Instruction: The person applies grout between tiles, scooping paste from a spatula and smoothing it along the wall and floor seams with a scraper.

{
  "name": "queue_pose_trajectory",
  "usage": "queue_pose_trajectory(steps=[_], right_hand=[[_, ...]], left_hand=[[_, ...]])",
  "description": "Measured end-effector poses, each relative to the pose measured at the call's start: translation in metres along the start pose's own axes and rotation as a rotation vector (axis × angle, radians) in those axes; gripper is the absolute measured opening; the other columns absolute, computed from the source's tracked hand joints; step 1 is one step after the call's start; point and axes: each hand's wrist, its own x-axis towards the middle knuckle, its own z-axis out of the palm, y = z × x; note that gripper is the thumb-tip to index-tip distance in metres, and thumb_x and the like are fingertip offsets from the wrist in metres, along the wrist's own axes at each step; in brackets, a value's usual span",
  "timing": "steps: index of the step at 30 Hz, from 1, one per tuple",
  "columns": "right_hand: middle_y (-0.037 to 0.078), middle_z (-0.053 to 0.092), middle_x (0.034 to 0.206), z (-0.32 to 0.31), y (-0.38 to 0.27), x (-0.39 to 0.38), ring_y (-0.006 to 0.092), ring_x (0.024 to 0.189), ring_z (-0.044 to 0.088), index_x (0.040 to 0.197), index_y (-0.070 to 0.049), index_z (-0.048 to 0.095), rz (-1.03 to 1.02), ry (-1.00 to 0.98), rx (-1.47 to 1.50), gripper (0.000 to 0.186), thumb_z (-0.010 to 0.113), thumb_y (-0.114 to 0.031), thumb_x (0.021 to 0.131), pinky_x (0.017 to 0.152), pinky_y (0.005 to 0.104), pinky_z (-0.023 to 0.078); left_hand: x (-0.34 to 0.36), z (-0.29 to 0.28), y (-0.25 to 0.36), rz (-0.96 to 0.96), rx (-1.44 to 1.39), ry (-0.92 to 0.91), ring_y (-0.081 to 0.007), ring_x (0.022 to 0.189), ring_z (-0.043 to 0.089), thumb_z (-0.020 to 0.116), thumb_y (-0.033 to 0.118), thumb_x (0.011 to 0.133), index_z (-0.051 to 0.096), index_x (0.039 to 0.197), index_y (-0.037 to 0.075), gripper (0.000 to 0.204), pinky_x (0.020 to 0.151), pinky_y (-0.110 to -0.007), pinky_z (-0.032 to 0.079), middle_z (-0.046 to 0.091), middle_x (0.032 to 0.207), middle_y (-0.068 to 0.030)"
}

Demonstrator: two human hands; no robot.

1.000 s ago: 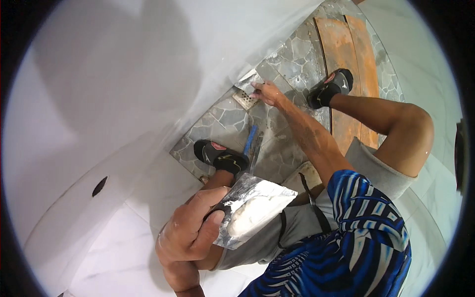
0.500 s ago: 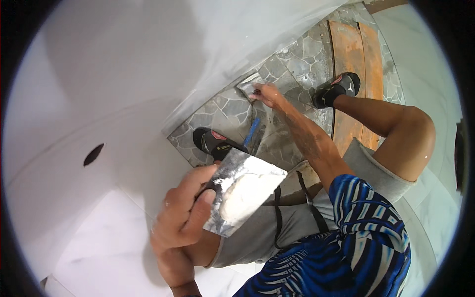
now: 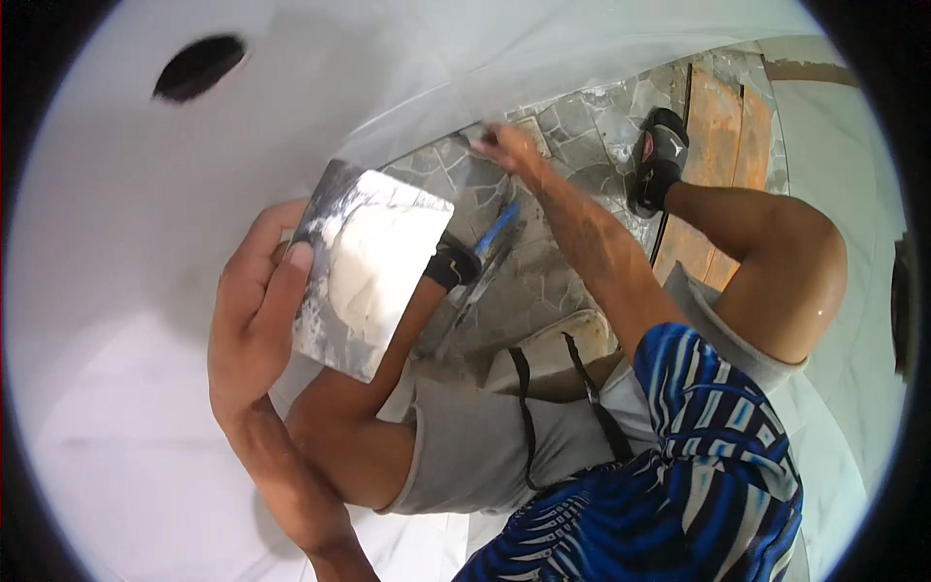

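The left hand (image 3: 254, 310) pinched the likely stiff plate (image 3: 337, 351) by its left edge, seemingly safest; near the floor's (image 3: 568, 118) far edge, the right hand's (image 3: 512, 152) grip was unclear.

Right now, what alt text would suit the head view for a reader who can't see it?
A bare left hand holds up a flat grey plate bearing a mound of white paste. The blurred right hand reaches toward the stone-patterned floor beside a white wall; a slim blue object lies near the left foot.
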Motion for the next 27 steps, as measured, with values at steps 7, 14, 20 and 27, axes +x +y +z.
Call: queue_pose_trajectory(steps=[7,14,20,27], right_hand=[[0.017,0.054,0.109,0.014,-0.020,-0.020,0.0275,0.100,0.054,0.114,0.006,0.051,0.368,0.217,1.656,0.025,0.049,-0.010,0.095,0.085,0.0413,0.055],[0.019,0.051,0.118,0.017,-0.030,-0.007,0.0303,0.101,0.054,0.120,0.006,0.046,0.386,0.198,1.510,0.030,0.048,-0.012,0.096,0.091,0.0413,0.052],[0.015,0.052,0.111,0.030,-0.058,-0.065,0.0297,0.101,0.056,0.121,0.005,0.044,0.386,0.073,1.613,0.029,0.045,-0.005,0.093,0.088,0.0500,0.054],[0.016,0.061,0.101,-0.053,-0.150,-0.139,0.0241,0.088,0.063,0.124,0.007,0.046,0.150,0.017,1.157,0.041,0.058,-0.006,0.087,0.076,0.0407,0.057]], left_hand=[[-0.008,-0.029,0.004,0.014,-0.028,-0.060,-0.0090,0.089,0.052,0.045,0.011,0.093,0.054,0.118,-0.003,0.030,0.082,-0.022,0.040,0.060,0.097,-0.0043],[-0.010,-0.056,-0.045,0.123,0.030,0.025,-0.0093,0.075,0.052,0.042,0.012,0.092,0.056,0.110,-0.001,0.027,0.069,-0.025,0.042,0.061,0.084,-0.0049],[-0.019,-0.076,-0.075,-0.094,-0.156,0.040,-0.0098,0.085,0.054,0.045,0.016,0.091,0.056,0.115,-0.002,0.032,0.077,-0.024,0.042,0.062,0.092,-0.0052],[-0.010,-0.073,-0.081,-0.035,-0.224,-0.072,-0.0097,0.086,0.055,0.044,0.017,0.093,0.054,0.121,-0.002,0.036,0.080,-0.027,0.042,0.062,0.096,-0.0044]])
